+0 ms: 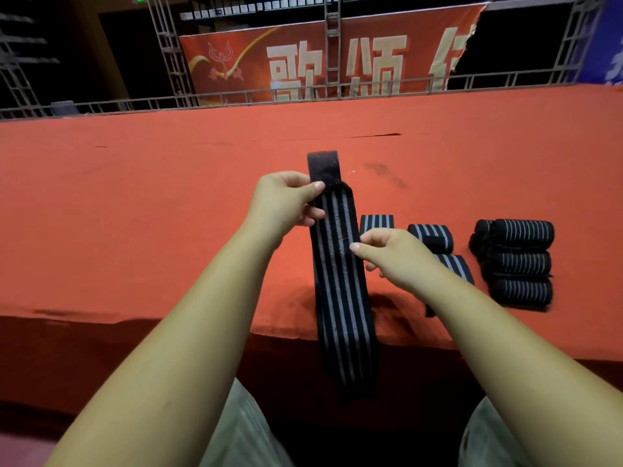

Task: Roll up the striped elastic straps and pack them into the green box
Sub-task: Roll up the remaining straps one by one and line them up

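"Holding the strap [340,298] by both edges, why?"

"To keep it flat and straight, I'd say. The left hand [286,203] pinches the left edge just below the plain black end [323,165]. The right hand [394,254] pinches the right edge lower down, thumb on top."

"And the rest of it?"

"It passes over the table [135,214] and hangs off the near edge toward the lap, which probably leaves the length free for winding."

"Those at the right?"

"Three rolls [521,262] stacked close together, set apart as finished, it seems. A few looser straps [431,234] lie beside the right hand, likely next in line."

"The box?"

"Not in view, so I can't see anything packed yet."
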Demonstrator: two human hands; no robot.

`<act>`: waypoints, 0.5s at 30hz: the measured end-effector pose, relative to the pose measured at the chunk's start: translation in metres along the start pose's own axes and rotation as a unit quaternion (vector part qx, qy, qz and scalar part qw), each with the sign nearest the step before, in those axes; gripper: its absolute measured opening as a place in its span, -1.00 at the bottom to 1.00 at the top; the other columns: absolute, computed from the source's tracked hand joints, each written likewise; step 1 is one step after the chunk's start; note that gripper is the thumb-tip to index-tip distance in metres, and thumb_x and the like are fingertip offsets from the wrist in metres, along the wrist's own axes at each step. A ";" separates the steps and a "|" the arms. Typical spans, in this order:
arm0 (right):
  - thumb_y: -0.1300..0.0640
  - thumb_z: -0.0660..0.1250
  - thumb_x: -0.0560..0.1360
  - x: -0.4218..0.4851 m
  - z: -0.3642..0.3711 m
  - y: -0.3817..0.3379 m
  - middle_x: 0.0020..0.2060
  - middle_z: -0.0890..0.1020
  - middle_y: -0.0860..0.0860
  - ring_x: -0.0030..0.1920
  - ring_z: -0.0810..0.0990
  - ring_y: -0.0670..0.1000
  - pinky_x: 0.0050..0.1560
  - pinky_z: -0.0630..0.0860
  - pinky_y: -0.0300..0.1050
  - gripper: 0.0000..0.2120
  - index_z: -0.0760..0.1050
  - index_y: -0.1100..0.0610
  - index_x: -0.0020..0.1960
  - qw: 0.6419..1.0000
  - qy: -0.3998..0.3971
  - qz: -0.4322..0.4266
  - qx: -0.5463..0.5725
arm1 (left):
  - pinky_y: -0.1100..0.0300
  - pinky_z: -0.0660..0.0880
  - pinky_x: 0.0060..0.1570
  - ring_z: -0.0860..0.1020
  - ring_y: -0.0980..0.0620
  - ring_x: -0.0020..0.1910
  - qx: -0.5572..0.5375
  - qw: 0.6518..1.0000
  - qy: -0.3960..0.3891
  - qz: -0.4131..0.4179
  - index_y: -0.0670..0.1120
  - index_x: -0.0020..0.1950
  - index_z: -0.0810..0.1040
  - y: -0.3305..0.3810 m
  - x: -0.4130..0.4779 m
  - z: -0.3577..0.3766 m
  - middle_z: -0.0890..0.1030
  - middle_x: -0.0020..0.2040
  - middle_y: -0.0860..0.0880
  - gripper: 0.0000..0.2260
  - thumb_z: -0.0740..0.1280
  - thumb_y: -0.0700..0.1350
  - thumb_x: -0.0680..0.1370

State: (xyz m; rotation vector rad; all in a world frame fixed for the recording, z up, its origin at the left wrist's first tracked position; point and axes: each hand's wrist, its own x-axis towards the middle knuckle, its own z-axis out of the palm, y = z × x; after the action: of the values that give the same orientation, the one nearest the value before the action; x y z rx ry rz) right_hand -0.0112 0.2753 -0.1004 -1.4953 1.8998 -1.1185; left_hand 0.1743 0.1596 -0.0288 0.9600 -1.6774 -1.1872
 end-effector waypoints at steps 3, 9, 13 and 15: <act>-0.05 0.40 0.67 0.010 0.008 0.003 -0.23 0.72 0.03 -0.23 0.66 -0.12 -0.08 0.60 -0.02 -0.80 0.71 0.03 -0.01 0.998 -0.015 0.017 0.059 | 0.18 0.63 -0.36 0.68 0.04 -0.39 0.007 1.000 0.026 0.009 -0.20 0.08 0.69 -0.011 0.023 0.005 0.73 -0.12 -0.15 -0.94 0.46 -0.21 0.66; 0.03 0.39 0.69 0.057 0.018 0.003 -0.43 0.60 -0.10 -0.28 0.62 -0.05 -0.20 0.56 -0.04 -0.80 0.68 0.06 -0.06 0.994 0.006 0.047 0.103 | 0.07 0.73 -0.10 0.71 -0.03 -0.27 0.009 0.999 0.049 0.011 -0.26 0.08 0.70 -0.035 0.083 0.013 0.75 -0.08 -0.22 -0.93 0.46 -0.27 0.65; 0.02 0.38 0.67 0.095 0.034 0.017 -0.31 0.68 0.06 -0.24 0.68 0.05 -0.01 0.65 0.07 -0.75 0.66 0.15 -0.08 0.998 0.030 0.059 -0.008 | 0.03 0.72 0.08 0.74 -0.09 -0.12 0.034 0.998 0.029 -0.033 -0.18 -0.03 0.66 -0.070 0.117 0.025 0.72 -0.07 -0.20 -0.86 0.40 -0.39 0.63; 0.00 0.39 0.67 0.110 0.043 0.025 -0.23 0.71 0.09 -0.10 0.71 0.15 0.08 0.65 0.09 -0.73 0.65 0.14 -0.12 0.995 0.035 0.062 -0.069 | -0.01 0.71 0.12 0.71 -0.11 -0.13 0.048 0.997 0.023 -0.049 -0.20 -0.02 0.63 -0.091 0.129 0.031 0.70 -0.08 -0.22 -0.84 0.37 -0.43 0.63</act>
State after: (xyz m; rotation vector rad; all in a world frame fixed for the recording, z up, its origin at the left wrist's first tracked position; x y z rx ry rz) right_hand -0.0244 0.1594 -0.1320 -1.4038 2.1252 -1.0139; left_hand 0.1105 0.0276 -0.0959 1.1315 -1.6806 -1.1480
